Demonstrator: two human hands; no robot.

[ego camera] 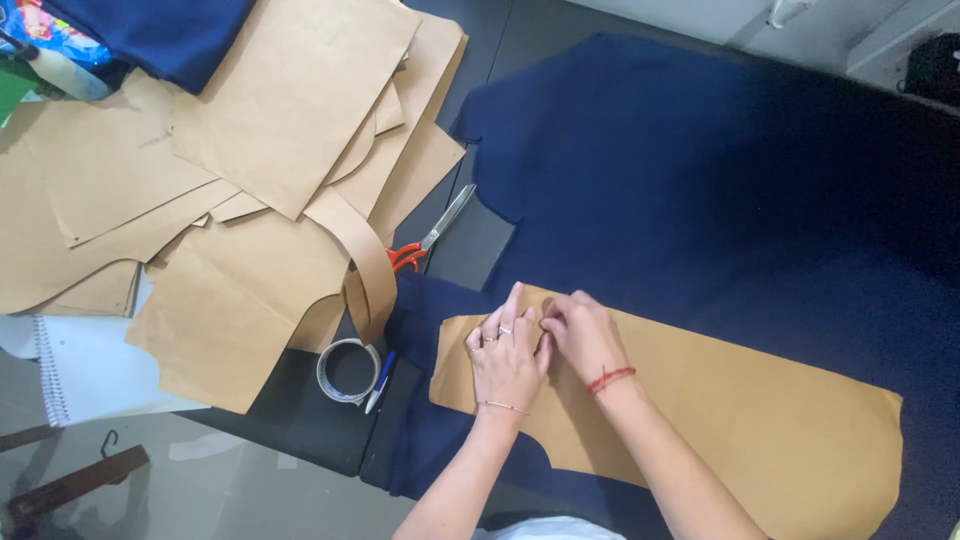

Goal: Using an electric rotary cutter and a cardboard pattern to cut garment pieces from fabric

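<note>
A long tan paper pattern piece (720,410) lies on dark navy fabric (700,180) spread over the table. My left hand (508,355) rests flat on the pattern's upper left part, fingers slightly spread, with rings and a thin bracelet. My right hand (582,335) sits just beside it, fingers curled down and pinching at the pattern's top edge; a red thread is around that wrist. Whatever small thing the fingers pinch is hidden.
A heap of tan paper pattern pieces (250,170) covers the table's left. Orange-handled scissors (430,235) lie near the fabric's notch. A roll of tape (347,371) and a blue pen (379,382) sit left of my hands. A spiral notebook (80,365) lies at the far left edge.
</note>
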